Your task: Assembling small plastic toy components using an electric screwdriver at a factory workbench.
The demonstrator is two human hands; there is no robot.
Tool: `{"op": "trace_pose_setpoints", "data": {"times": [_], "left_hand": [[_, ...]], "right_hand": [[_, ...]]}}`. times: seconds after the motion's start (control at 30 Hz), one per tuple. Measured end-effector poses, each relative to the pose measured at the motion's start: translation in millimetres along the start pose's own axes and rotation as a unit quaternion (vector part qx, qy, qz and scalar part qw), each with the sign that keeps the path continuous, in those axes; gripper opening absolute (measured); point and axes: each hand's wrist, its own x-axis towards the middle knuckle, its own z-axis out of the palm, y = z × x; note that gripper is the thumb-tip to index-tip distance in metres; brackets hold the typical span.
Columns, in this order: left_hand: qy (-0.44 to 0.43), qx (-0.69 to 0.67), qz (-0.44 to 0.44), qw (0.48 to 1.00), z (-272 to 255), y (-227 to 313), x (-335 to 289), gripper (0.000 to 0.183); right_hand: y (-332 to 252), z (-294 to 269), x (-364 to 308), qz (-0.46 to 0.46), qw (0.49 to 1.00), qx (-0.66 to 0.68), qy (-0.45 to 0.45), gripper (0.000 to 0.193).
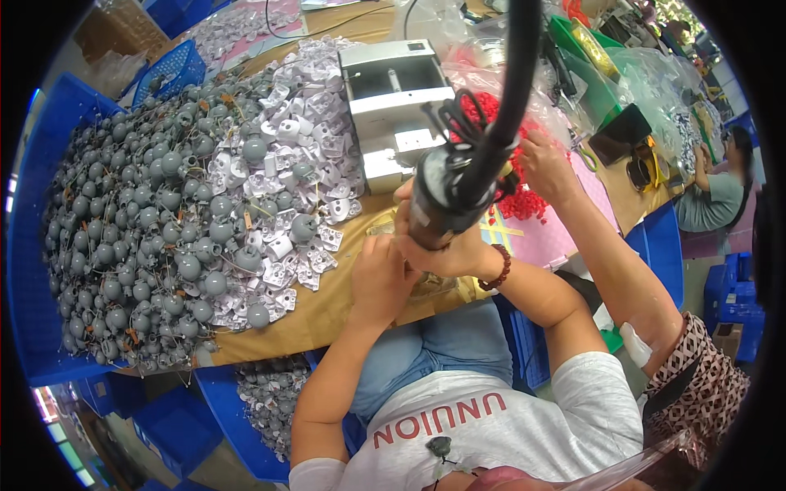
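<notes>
At the lower centre of the frame, above a lap in jeans (471, 335), we see the left hand (381, 274), fingers bent, close against the right hand (455, 255), which has a beaded bracelet (504, 266) at its wrist. A black cylinder (442, 196) covers some fingers, so we cannot tell what they hold. Left of them on the bench (307, 329) lie white plastic parts (321, 164), then grey round fittings (187, 265) bordered by a blue bin (29, 278). Above centre stands a white machine (391, 111); right of it, another person's hand (547, 164) is at red pieces (522, 204).
</notes>
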Motion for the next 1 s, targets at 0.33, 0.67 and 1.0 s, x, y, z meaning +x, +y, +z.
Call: {"op": "trace_pose_setpoints", "data": {"times": [0.33, 0.67, 1.0], "left_hand": [[-0.009, -0.049, -0.024, 0.998, 2, 1, 1, 0.034], [0.015, -0.136, -0.099, 0.986, 8, 3, -5, 0.036], [0.016, 0.053, -0.031, 0.998, 5, 1, -7, 0.045]], "right_hand": [[-3, 3, -5, 0.022, 0.999, 0.012, -0.027, 0.041], [5, -1, -16, 0.066, 0.992, -0.049, -0.101, 0.067], [-15, -21, 22, 0.160, 0.975, 0.061, 0.142, 0.037]]}}
